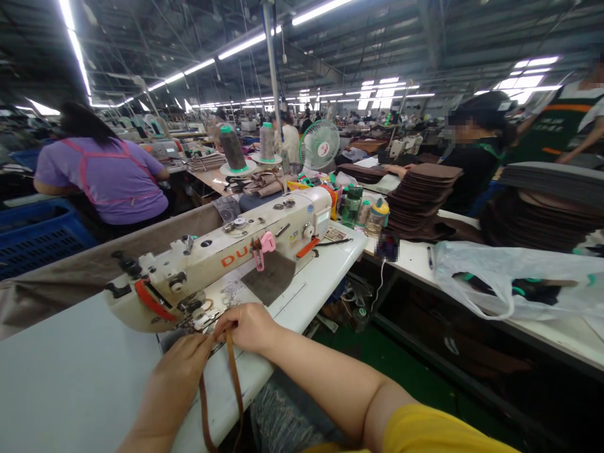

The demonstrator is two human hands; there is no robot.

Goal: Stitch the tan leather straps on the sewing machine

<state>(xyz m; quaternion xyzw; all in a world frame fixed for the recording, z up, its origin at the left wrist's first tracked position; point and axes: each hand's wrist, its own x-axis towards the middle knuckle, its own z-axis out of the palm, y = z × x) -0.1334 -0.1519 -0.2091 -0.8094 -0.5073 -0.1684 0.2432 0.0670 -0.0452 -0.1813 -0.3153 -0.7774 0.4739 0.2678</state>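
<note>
A long brown strap [233, 371] hangs in a loop over the front edge of the white sewing table [66, 384]. Its upper part is pinched in the fingers of my right hand [249, 327], close to the needle area of the sewing machine [250, 245]. Beside it, my left hand [182, 358] is closed, fingertips together by the presser foot, with the strap's other run coming down from under it. The strap's ends at the needle are hidden by my fingers. A pink clip [267, 244] is fixed to the machine's body.
Thread cones [233, 151] stand behind the machine. To the right are a green jar [352, 204], a stack of brown pieces [419, 195] and a plastic bag [476, 277] on another table. A person in purple [108, 170] sits at left; others work at right.
</note>
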